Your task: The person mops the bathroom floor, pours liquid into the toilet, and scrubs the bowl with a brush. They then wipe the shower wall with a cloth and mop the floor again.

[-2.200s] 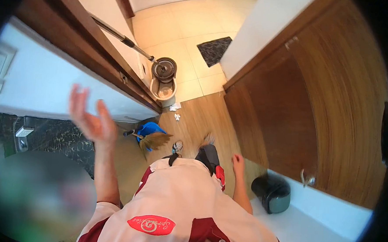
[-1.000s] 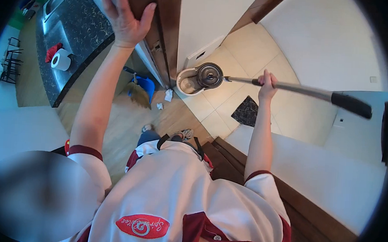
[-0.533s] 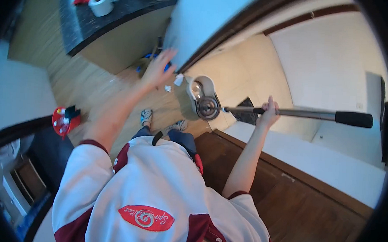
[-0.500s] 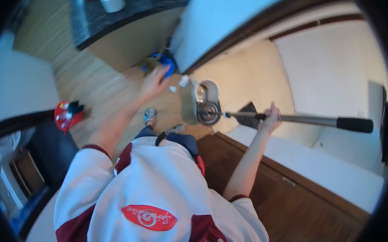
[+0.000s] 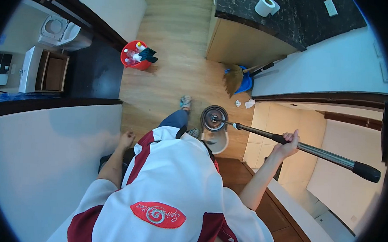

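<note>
Mop [image 5: 259,132]: lower end in the round spin basket [image 5: 205,121] of the bucket [image 5: 226,142]; shaft runs out from there to a dark grip [image 5: 367,171]. Head sits down in the basket, strands not readable. True lean hard to judge from overhead.
Bucket spot: on the wood floor [image 5: 161,84], just inside the edge where the tile floor [image 5: 268,120] starts, beside the right shoe [image 5: 193,133].
Right hand [image 5: 288,145]: closed round the shaft, below the dark grip and well up from the basket; one digit sticks up off the shaft.
Left hand [image 5: 126,139]: low on the other side of the body, near the white wall [image 5: 60,158], fingers loosely curled. No thing seen in it; palm hidden, so can't rule out something small.
Mop vs hands: passes through the right hand, basket end on the body side of it; well apart from the left.
Handling: my take, shaft over basket centre, push along its axis, no side load, or the bucket could tip or slide. Second hand on the grip would steer better than one.
Floor clutter: paper scraps [image 5: 249,103] by the tile edge, near broom [image 5: 234,79] and dustpan [image 5: 247,84]; red pail [image 5: 131,65] of bottles by the bathroom doorway.
Desk [image 5: 291,21]: toilet roll [image 5: 264,7] near its front edge.
</note>
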{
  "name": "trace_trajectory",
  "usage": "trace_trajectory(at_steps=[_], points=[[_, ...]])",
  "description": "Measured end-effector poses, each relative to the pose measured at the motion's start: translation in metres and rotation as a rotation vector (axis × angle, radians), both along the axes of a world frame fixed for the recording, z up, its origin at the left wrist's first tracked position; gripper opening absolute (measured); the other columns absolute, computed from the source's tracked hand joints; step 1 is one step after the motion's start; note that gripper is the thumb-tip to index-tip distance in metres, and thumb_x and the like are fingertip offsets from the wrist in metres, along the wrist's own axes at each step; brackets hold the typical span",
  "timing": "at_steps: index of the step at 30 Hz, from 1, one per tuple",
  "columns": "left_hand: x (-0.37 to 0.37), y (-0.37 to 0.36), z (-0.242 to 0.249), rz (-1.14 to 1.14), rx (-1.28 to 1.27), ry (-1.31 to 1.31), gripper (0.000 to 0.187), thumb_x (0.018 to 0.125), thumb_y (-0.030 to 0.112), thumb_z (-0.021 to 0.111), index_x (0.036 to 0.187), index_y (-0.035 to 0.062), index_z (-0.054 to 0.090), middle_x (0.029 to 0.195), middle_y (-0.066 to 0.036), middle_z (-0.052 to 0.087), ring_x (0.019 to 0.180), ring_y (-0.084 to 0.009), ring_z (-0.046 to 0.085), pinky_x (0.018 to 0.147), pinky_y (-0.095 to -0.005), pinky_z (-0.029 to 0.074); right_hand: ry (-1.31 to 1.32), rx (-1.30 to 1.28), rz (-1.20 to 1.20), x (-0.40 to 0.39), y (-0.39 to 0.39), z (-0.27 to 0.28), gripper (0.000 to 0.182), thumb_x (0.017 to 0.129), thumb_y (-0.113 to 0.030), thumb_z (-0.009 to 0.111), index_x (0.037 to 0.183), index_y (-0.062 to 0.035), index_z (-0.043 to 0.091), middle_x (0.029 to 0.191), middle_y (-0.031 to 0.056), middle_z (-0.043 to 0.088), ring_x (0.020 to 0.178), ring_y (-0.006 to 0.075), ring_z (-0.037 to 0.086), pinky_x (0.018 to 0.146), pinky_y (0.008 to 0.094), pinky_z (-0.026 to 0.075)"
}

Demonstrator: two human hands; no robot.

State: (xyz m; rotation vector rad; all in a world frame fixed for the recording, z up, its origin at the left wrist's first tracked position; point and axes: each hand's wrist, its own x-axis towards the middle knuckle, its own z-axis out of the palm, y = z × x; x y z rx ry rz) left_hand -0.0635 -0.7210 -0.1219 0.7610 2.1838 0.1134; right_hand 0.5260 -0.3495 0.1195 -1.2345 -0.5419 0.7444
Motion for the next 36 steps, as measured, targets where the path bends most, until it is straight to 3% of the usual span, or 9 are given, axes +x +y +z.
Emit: trace_trajectory(at_steps=[2, 4, 12, 18, 21, 26, 29, 34, 36], points=[[0.025, -0.009, -0.004, 0.018, 0.027, -0.024, 0.044, 0.09, 0.031, 0.066, 0.124, 0.0033, 0.063, 0.11, -0.022, 0.069, 0.103, -0.0327, 0.067, 0.091, -0.0424, 0.052, 0.055, 0.023, 0.042, 0.001, -0.011, 0.001, 0.043, 0.095, -0.01, 0.061, 0.06, -0.0137, 0.036, 0.057, -0.0017, 0.034, 0.053, 0.0113, 0.033, 0.053, 0.0287, 0.032], [-0.041, -0.009, -0.035, 0.0, 0.053, -0.12, 0.044, 0.09, 0.03, 0.065, 0.125, 0.0041, 0.063, 0.113, -0.021, 0.068, 0.106, -0.0342, 0.066, 0.094, -0.0423, 0.051, 0.001, 0.049, 0.058, -0.104, -0.039, 0.016, 0.043, 0.094, -0.01, 0.061, 0.06, -0.0136, 0.037, 0.057, -0.0018, 0.033, 0.053, 0.0112, 0.033, 0.053, 0.0288, 0.032], [-0.164, 0.054, 0.037, 0.124, 0.251, -0.148, 0.046, 0.09, 0.03, 0.064, 0.128, 0.0045, 0.062, 0.127, -0.022, 0.062, 0.118, -0.0353, 0.06, 0.1, -0.0411, 0.047, -0.101, 0.119, 0.231, -0.269, -0.08, 0.04, 0.042, 0.094, -0.012, 0.061, 0.059, -0.0133, 0.038, 0.056, -0.0015, 0.034, 0.052, 0.0107, 0.033, 0.053, 0.0281, 0.03], [-0.325, 0.034, -0.012, 0.106, 0.379, 0.007, 0.044, 0.091, 0.026, 0.062, 0.129, 0.006, 0.059, 0.122, -0.02, 0.064, 0.116, -0.0382, 0.059, 0.098, -0.0425, 0.048, -0.173, 0.077, 0.427, -0.411, -0.05, 0.049, 0.039, 0.094, -0.008, 0.06, 0.062, -0.0126, 0.039, 0.056, -0.0009, 0.037, 0.053, 0.0102, 0.037, 0.052, 0.0274, 0.033], [-0.374, 0.058, 0.068, 0.221, 0.322, 0.094, 0.043, 0.091, 0.025, 0.062, 0.131, 0.0112, 0.058, 0.124, -0.017, 0.061, 0.113, -0.0367, 0.06, 0.095, -0.0446, 0.049, -0.255, -0.021, 0.558, -0.463, -0.024, 0.061, 0.041, 0.096, -0.012, 0.061, 0.061, -0.0136, 0.038, 0.057, -0.0019, 0.036, 0.054, 0.0098, 0.036, 0.055, 0.0271, 0.035], [-0.423, 0.077, 0.098, 0.143, 0.371, 0.267, 0.044, 0.091, 0.027, 0.063, 0.131, 0.0095, 0.057, 0.128, -0.014, 0.058, 0.112, -0.0339, 0.06, 0.099, -0.0459, 0.045, -0.362, 0.026, 0.694, -0.52, 0.005, 0.107, 0.039, 0.101, -0.02, 0.056, 0.065, -0.0103, 0.044, 0.055, 0.0002, 0.039, 0.05, 0.0107, 0.037, 0.052, 0.0287, 0.037], [-0.44, 0.081, 0.111, -0.012, 0.336, 0.551, 0.042, 0.089, 0.028, 0.064, 0.126, 0.0094, 0.06, 0.125, -0.013, 0.06, 0.112, -0.0321, 0.06, 0.103, -0.0489, 0.04, -0.4, 0.11, 0.788, -0.548, 0.028, 0.158, 0.038, 0.102, -0.021, 0.052, 0.067, -0.0097, 0.042, 0.054, 0.0012, 0.039, 0.05, 0.0109, 0.038, 0.053, 0.0284, 0.037], [-0.473, 0.069, 0.124, 0.05, 0.018, 0.61, 0.037, 0.087, 0.033, 0.064, 0.116, 0.011, 0.065, 0.115, -0.012, 0.064, 0.111, -0.0305, 0.061, 0.101, -0.049, 0.04, -0.352, 0.464, 1.017, -0.598, 0.061, 0.224, 0.024, 0.101, -0.017, 0.054, 0.081, -0.0085, 0.043, 0.058, 0.0027, 0.043, 0.048, 0.0115, 0.042, 0.048, 0.0255, 0.038], [-0.475, 0.062, 0.119, 0.078, -0.046, 0.58, 0.037, 0.087, 0.034, 0.064, 0.116, 0.011, 0.065, 0.115, -0.012, 0.064, 0.111, -0.0301, 0.061, 0.101, -0.0482, 0.041, -0.381, 0.485, 0.911, -0.629, 0.063, 0.24, 0.018, 0.102, -0.02, 0.054, 0.092, -0.0101, 0.043, 0.066, 0.0009, 0.042, 0.052, 0.0088, 0.043, 0.051, 0.0228, 0.04]])
